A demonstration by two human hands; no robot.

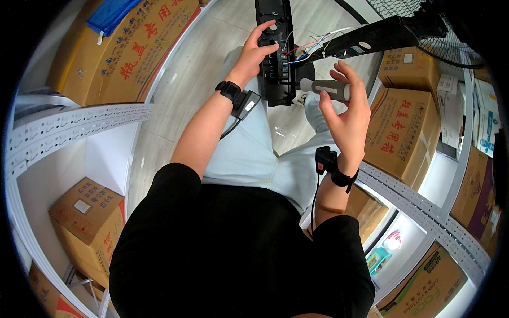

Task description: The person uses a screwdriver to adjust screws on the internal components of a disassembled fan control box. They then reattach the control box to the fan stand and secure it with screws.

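1. Over the inner side of the person's left leg, near the knee, lies a long black housing (278, 93), its inside laid bare to anyone looking down.

2. At the housing's left edge is the person's left hand (257, 55): thumb and forefinger spread wide apart over the black surface, the others tucked by the edge, where I cannot tell whether they grip.

3. Beyond the housing's right edge the right hand (347, 106) hangs clear of it, thumb and forefinger well apart. A grey-handled tool (330, 89) lies between them, pointing toward the housing; from here I cannot tell how firmly the half-hidden fingers hold it, nor make out its working end.

4. Along the housing's right edge, coloured wires (303, 54) in red, blue and white run to a second black part (389, 40), which slants away toward a wire mesh (395, 10).

5. As I judge it, the work is midway. The housing is already open and several wires appear to reach its connectors (284, 68); the two black parts are not closed up, and the wiring hangs loose. Whether every wire is seated, I cannot see.

6. Flanking all this, one carton (132, 58) sits above the left shelf's front edge (79, 119), and another (400, 135) sits behind the right shelf's front edge (419, 204).
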